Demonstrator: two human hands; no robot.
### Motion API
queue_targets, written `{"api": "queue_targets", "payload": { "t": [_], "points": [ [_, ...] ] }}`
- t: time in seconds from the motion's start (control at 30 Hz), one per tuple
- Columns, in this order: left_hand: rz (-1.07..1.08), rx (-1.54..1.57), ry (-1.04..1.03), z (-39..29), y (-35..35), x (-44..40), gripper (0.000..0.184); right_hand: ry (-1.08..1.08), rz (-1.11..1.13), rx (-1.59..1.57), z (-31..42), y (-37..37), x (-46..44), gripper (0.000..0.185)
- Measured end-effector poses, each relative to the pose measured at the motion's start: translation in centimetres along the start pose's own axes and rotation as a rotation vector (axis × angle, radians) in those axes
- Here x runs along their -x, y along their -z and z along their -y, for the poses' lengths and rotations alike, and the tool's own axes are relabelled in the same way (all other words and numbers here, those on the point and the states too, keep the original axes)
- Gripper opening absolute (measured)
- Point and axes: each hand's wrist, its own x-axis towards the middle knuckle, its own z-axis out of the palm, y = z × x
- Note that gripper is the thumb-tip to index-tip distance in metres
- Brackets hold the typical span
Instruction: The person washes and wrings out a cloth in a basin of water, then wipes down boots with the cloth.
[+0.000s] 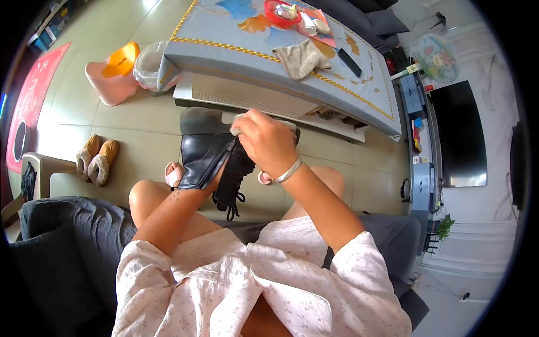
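Observation:
A black leather lace-up boot (203,159) with a side zip is held up above the floor, its sole facing away from me. My left hand (217,178) reaches into the boot's shaft and bears it from inside; its fingers are hidden. With closed fingers, my right hand (265,140) presses a small pale cloth (238,124) against the boot near the edge of its sole. Black laces (231,209) dangle below the boot. Much of the cloth is covered by my right hand.
Ahead stands a low table (224,62) bearing a grey cloth (303,59), a black phone (350,62) and a red basket (282,13). To the left are brown fur-lined slippers (100,160), a child's potty (112,76) and a lined bin (148,66). I sit on a dark sofa (73,236).

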Motion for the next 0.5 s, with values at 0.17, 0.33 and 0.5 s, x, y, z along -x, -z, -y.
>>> {"api": "queue_targets", "payload": {
  "t": [0.17, 0.33, 0.5],
  "points": [
    [0.013, 0.008, -0.012, -0.2, -0.3, -1.1, 0.011, -0.239, -0.421, -0.569, -2.5, 3.6, 1.0, 0.019],
    [0.045, 0.016, -0.016, -0.2, -0.8, -2.4, 0.011, -0.644, -0.708, -1.163, -4.5, 6.9, 4.8, 0.024],
    [0.053, 0.016, -0.013, -0.1, -0.7, -2.3, 0.011, -0.377, -0.599, -0.785, -4.7, 5.3, 5.5, 0.023]
  ]
}}
